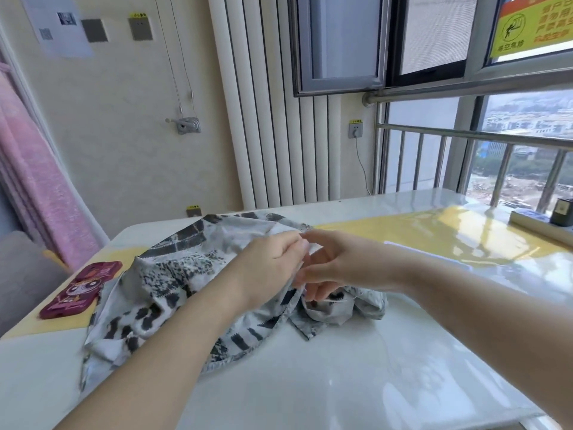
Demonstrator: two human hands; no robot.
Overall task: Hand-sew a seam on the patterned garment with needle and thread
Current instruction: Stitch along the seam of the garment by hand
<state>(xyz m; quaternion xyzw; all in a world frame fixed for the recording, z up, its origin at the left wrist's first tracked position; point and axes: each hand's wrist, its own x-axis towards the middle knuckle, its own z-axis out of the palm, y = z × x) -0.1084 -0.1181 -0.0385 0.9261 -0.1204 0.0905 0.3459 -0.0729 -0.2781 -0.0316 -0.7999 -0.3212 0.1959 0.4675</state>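
Of ourselves we see only two arms and two hands. Our bare, smooth left forearm (pixel 173 346) is uncovered skin from the wrist back to the bottom edge of the view, and it looks broader toward the camera under the wide lens. Our bare right forearm (pixel 465 305) is uncovered in the same way, back to the right edge. The left hand (pixel 273 265) and right hand (pixel 338 265) are bare too. The slim fingers (pixel 319 290) are softened by blur; what looks like a short nail (pixel 305 243) shows on one left fingertip.

A red phone case (pixel 81 290) lies on the white table (pixel 325 383).
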